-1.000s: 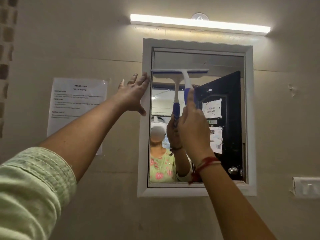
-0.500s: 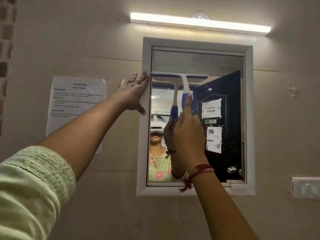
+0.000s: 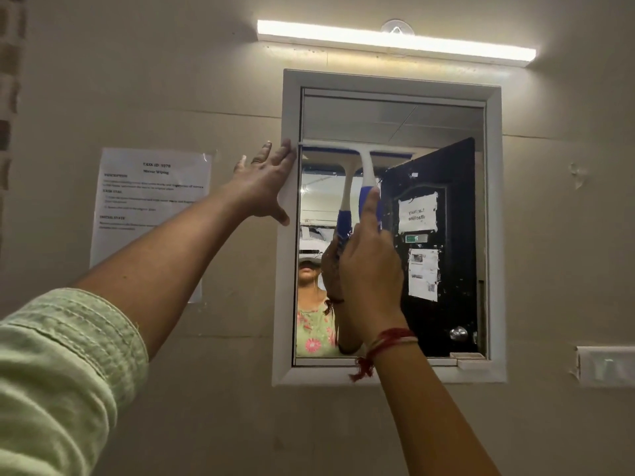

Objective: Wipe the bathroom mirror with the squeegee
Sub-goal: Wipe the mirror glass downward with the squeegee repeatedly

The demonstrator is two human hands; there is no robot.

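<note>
On the beige wall hangs the white-framed mirror [image 3: 391,118], a lit light bar [image 3: 395,41] above it and a printed notice [image 3: 151,201] taped to its left. The left hand [image 3: 266,182] lies flat, fingers straight, against the mirror's left frame, holding nothing. The right hand [image 3: 369,269] grips the squeegee [image 3: 366,166] by its blue handle, blade across the glass's upper left.

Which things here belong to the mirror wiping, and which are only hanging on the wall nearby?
Belongs to the job: squeegee, mirror, right hand gripping its handle, left hand resting on the frame.
Just there: printed sheet, tube light, switch plate.
</note>
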